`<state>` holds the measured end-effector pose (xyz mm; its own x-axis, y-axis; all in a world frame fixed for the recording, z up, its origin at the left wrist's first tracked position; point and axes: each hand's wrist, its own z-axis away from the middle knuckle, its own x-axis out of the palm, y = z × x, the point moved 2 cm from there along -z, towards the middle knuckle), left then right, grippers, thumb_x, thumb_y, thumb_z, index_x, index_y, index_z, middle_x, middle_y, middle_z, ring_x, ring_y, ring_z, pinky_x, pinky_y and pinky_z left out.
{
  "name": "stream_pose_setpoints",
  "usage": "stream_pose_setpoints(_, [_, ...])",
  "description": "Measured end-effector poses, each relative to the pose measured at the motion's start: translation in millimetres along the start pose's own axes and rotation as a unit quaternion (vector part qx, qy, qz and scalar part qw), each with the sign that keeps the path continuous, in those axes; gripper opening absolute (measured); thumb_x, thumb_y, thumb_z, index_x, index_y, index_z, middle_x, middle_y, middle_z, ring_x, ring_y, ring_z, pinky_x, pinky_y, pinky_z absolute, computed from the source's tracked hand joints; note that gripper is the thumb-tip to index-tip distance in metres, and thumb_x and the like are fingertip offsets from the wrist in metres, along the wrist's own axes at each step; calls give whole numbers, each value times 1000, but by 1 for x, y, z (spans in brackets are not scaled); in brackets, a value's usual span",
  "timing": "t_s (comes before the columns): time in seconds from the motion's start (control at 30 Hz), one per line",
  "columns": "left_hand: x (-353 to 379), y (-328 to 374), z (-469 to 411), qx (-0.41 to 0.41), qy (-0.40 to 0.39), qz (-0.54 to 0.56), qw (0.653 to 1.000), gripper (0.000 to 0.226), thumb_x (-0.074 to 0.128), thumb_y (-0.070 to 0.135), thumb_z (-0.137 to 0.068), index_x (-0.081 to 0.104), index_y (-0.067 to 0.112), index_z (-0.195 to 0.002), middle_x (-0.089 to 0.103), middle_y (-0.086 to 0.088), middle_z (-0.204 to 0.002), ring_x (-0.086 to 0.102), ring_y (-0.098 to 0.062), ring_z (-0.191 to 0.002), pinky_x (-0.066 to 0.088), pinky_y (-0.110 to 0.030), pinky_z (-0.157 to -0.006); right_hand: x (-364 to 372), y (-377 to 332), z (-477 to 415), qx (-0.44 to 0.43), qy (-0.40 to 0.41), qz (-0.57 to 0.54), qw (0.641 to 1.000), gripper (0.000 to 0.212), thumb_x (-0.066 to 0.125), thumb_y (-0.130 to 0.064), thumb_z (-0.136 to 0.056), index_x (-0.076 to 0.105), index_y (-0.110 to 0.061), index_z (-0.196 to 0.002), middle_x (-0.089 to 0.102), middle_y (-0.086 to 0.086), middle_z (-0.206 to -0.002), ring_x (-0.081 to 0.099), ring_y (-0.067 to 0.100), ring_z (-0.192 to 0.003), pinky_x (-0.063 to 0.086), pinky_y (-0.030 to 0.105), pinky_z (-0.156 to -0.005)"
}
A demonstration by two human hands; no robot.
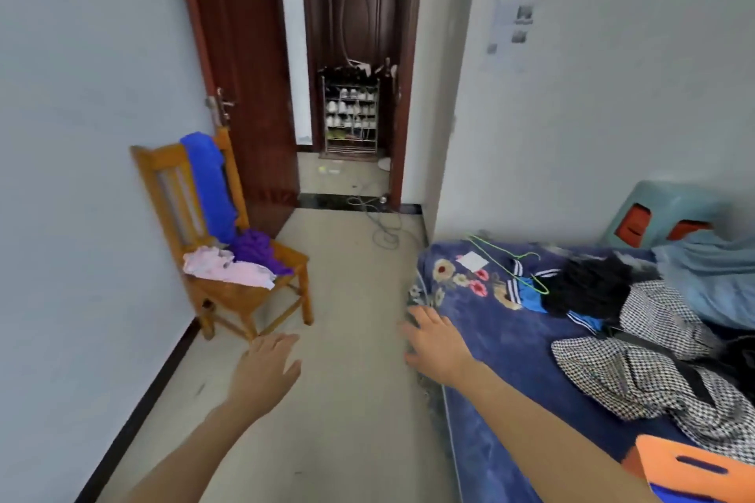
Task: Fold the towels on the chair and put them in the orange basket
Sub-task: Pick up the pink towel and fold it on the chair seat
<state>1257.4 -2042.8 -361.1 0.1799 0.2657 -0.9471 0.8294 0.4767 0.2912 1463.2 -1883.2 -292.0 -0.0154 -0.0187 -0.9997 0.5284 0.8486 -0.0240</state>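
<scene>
A wooden chair (241, 298) stands against the left wall. A blue towel (208, 184) hangs over its backrest. A purple towel (257, 249) lies bunched on the seat beside a pink towel (228, 267). The orange basket (690, 472) sits on the bed at the bottom right, partly cut off by the frame. My left hand (265, 372) reaches forward over the floor, fingers apart, holding nothing, a short way in front of the chair. My right hand (435, 343) is stretched out over the near corner of the bed, fingers spread, with nothing in it.
A bed with a blue floral blanket (502, 339) fills the right side, piled with checked clothes (645, 359), a black garment and a green hanger (527, 270). A teal stool (670, 216) stands by the wall. An open doorway ahead shows a shoe rack (351, 114); a cable (384, 229) lies on the floor.
</scene>
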Motion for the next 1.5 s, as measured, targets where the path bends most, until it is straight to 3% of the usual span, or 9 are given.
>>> stream_pose_setpoints(0.03, [-14, -18, 7, -14, 7, 0, 1000, 42, 52, 30, -91, 51, 17, -130, 53, -2, -132, 46, -23, -123, 40, -35, -98, 4, -18, -13, -17, 10, 7, 1000, 51, 74, -28, -65, 63, -12, -112, 54, 20, -119, 57, 37, -110, 51, 43, -80])
stream_pose_setpoints(0.1, [-36, -51, 19, -12, 33, 0, 999, 34, 54, 29, -84, 64, 12, -112, 65, -5, -111, 61, -29, -103, 51, -37, -81, 5, -59, -27, -43, -11, 7, 999, 54, 58, -29, -85, 44, -15, -135, 33, 13, -144, 32, 28, -134, 34, 39, -104])
stream_pose_setpoints(0.17, [-54, -91, 34, -19, 57, -11, 998, 32, 55, 30, -79, 69, 10, -99, 69, -6, -97, 67, -30, -89, 54, -36, -69, 14, -93, -42, -48, -28, -4, 998, 53, 47, -31, -92, 33, -19, -142, 20, 7, -152, 18, 22, -140, 24, 35, -109])
stream_pose_setpoints(0.27, [-72, -138, 49, -73, 38, 5, 997, 41, 57, 26, -88, 54, 12, -127, 56, -6, -129, 49, -28, -120, 43, -38, -93, 21, -143, -65, -77, -33, 2, 996, 51, 45, -31, -94, 32, -20, -142, 18, 6, -153, 14, 21, -141, 21, 35, -111])
stream_pose_setpoints(0.33, [-82, -171, 56, -92, 43, -2, 995, 45, 49, 30, -93, 43, 17, -136, 46, -2, -138, 39, -24, -128, 37, -35, -100, 24, -173, -80, -86, -36, 1, 996, 50, 44, -31, -94, 32, -19, -142, 18, 5, -153, 14, 20, -141, 21, 35, -111])
stream_pose_setpoints(0.63, [-98, -252, 77, -185, 56, 29, 981, 47, 46, 31, -94, 40, 17, -138, 45, -1, -140, 34, -22, -132, 34, -32, -104, 37, -236, -126, -129, -63, 13, 990, 49, 42, -29, -95, 33, -18, -141, 22, 7, -151, 19, 21, -140, 26, 34, -108])
stream_pose_setpoints(0.87, [-85, -258, 45, -199, 30, 13, 979, 47, 41, 33, -95, 35, 21, -140, 41, 4, -142, 31, -18, -133, 32, -28, -104, 48, -228, -180, -161, -66, 29, 984, 46, 41, -30, -95, 36, -17, -139, 25, 8, -150, 20, 23, -139, 26, 33, -109])
stream_pose_setpoints(1.13, [-75, -244, -85, -220, 51, 8, 974, 45, 43, 31, -95, 37, 20, -138, 42, 0, -141, 33, -20, -132, 31, -29, -103, 45, -156, -280, -167, -15, -13, 986, 46, 41, -29, -96, 35, -19, -140, 26, 2, -150, 20, 18, -140, 25, 31, -109])
stream_pose_setpoints(1.5, [-15, -238, -191, -309, -15, 30, 950, 46, 40, 33, -96, 34, 21, -141, 39, 1, -144, 30, -19, -134, 30, -30, -106, 81, -86, -394, -191, -81, -57, 977, 47, 43, -29, -95, 34, -22, -140, 30, 0, -147, 23, 16, -138, 27, 27, -107])
